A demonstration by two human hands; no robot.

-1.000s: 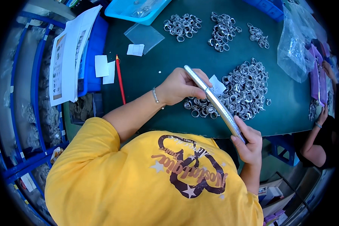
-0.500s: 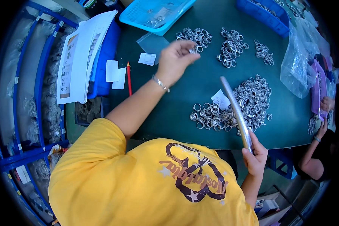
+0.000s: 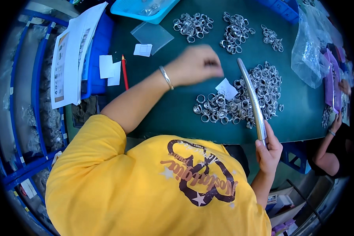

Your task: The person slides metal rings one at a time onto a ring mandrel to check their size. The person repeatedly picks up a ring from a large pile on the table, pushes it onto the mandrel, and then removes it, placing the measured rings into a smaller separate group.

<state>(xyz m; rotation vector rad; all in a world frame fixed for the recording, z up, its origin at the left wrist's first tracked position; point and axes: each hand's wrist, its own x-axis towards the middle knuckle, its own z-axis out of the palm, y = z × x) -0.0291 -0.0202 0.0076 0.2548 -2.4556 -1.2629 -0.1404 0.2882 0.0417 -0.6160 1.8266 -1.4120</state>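
Note:
My right hand (image 3: pixel 269 152) is closed round the thick end of a ring mandrel (image 3: pixel 251 94), a tapered silvery metal rod. The rod points up and away, in front of a large heap of silver rings (image 3: pixel 268 84) near the table's front edge. My left hand (image 3: pixel 197 66), a bracelet on its wrist, hovers left of the mandrel's tip with its fingers bent. Motion blurs those fingers, so whether a ring is among them does not show. A small white paper slip (image 3: pixel 226 89) lies against the heap below that hand.
Three smaller ring piles lie farther back, one at the back left (image 3: pixel 192 26). A clear plastic bag (image 3: pixel 153 36), a red pencil (image 3: pixel 124 72) and a light blue basket (image 3: pixel 143 13) are at left. Another person's hand (image 3: pixel 345 86) is by a purple tray (image 3: pixel 332 82) at right.
My left hand has come from the back left pile, where it pinched a ring, toward me and right. My right hand keeps hold of the mandrel. The whole view has shifted slightly.

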